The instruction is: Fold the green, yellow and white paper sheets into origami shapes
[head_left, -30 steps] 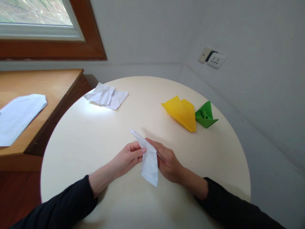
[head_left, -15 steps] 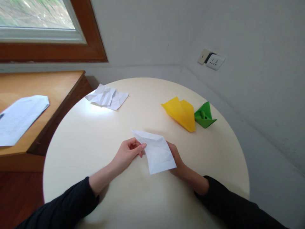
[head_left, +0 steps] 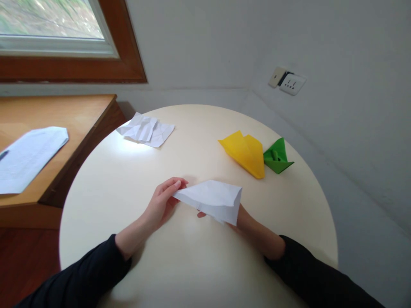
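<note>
Change: folded white paper (head_left: 212, 199), half a second ago hanging steeply between the hands, now lies nearly level, point toward frame left.
Left hand (head_left: 162, 201): fingers pinching the paper's pointed tip, centre of frame.
Right hand (head_left: 240, 216): mostly hidden under the paper's wide end, holding it from below; finger grip cannot be told.
Paper position: lifted just above the round cream tabletop (head_left: 135, 171).
Yellow folded paper (head_left: 245, 152): right of centre, touching green folded paper (head_left: 276, 157).
Crumpled white sheet (head_left: 146, 129): upper left of tabletop.
Printed sheet (head_left: 28, 156): on wooden desk (head_left: 80, 113), frame left.
</note>
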`<state>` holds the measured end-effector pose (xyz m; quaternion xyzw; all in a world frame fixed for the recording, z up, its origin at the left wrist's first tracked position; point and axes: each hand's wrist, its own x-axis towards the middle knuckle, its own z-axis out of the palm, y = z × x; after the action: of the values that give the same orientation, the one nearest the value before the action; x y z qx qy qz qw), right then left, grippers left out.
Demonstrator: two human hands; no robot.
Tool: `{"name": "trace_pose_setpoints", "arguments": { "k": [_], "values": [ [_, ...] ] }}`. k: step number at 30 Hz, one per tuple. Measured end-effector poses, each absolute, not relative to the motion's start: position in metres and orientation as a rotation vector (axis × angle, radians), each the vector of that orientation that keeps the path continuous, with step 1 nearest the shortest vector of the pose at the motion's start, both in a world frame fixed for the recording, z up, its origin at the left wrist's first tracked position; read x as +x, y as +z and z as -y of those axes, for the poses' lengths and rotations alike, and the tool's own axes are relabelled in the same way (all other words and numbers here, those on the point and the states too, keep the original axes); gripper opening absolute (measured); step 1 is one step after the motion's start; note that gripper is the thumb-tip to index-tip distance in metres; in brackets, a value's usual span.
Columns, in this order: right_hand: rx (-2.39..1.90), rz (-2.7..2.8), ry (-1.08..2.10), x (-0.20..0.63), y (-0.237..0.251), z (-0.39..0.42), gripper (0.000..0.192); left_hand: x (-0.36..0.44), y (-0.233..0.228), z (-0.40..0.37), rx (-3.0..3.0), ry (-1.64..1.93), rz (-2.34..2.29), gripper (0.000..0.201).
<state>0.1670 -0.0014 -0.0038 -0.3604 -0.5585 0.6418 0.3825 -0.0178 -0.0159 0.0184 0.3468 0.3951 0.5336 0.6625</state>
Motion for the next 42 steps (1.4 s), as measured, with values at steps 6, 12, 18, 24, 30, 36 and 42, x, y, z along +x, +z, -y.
{"name": "trace_pose_setpoints", "arguments": {
  "k": [6,12,18,24,30,36,42],
  "values": [
    [-0.821,1.024,1.957,0.175,0.004,0.002,0.049,-0.032,0.021,0.013,0.937,1.084,-0.837,0.032],
    [-0.906,1.072,1.956,0.176,0.003,-0.002,0.047,-0.033,0.024,0.013,1.137,1.006,-1.063,0.028],
    [-1.011,0.914,1.930,0.174,0.006,-0.003,0.030,-0.026,0.022,0.012,1.183,1.016,-1.279,0.020],
    [-1.029,0.867,1.952,0.175,0.007,-0.005,0.026,-0.027,0.017,0.011,1.248,1.023,-1.317,0.025],
    [-1.006,1.094,1.775,0.182,0.001,-0.006,0.062,-0.030,0.012,0.011,1.445,1.052,-1.249,0.027],
    [-1.116,1.220,1.631,0.189,-0.003,-0.012,0.068,-0.030,0.013,0.012,1.568,0.985,-1.269,0.029],
    [-1.040,0.988,1.770,0.190,0.008,-0.013,0.066,-0.027,0.020,0.010,1.423,0.939,-1.434,0.033]
  ]
}}
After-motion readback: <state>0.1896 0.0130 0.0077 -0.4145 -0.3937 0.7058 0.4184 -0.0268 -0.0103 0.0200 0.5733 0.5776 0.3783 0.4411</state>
